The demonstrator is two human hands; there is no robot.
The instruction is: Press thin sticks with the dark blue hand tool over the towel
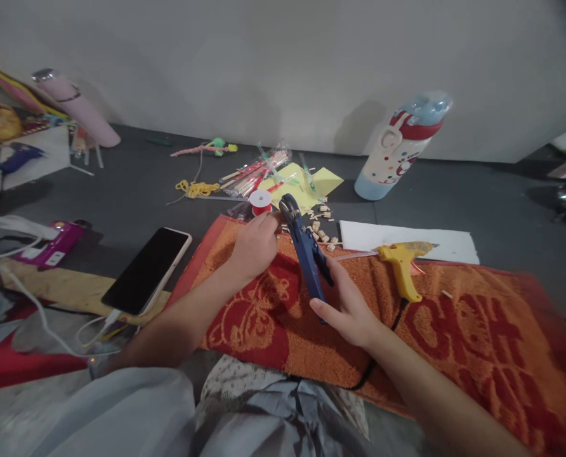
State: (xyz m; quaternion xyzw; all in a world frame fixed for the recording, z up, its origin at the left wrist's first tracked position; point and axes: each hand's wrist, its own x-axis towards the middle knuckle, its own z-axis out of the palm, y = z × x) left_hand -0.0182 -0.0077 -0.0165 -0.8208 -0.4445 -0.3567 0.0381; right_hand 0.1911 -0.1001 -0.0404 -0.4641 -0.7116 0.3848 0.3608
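My right hand [347,304] grips a dark-blue hand cutter [304,254] by its handles, with the thumb on the near handle. The cutter points up and away over the orange and red towel [259,317]. Beside the cutter's head, my left hand [259,244] has its fingers closed in a pinch; what they hold, if anything, is too small to make out. Several small pieces of cut wood [330,241] lie just beyond the cutter. A white spool with red thread [261,201] stands behind my left hand.
A yellow glue gun [401,263] lies on the towel at right, partly over a white strip [440,241]. A bottle [397,152] stands behind. Yellow paper [328,181] and wrapped sticks [259,174] lie at the back. A phone [147,270] charges at left near a purple power strip [54,244].
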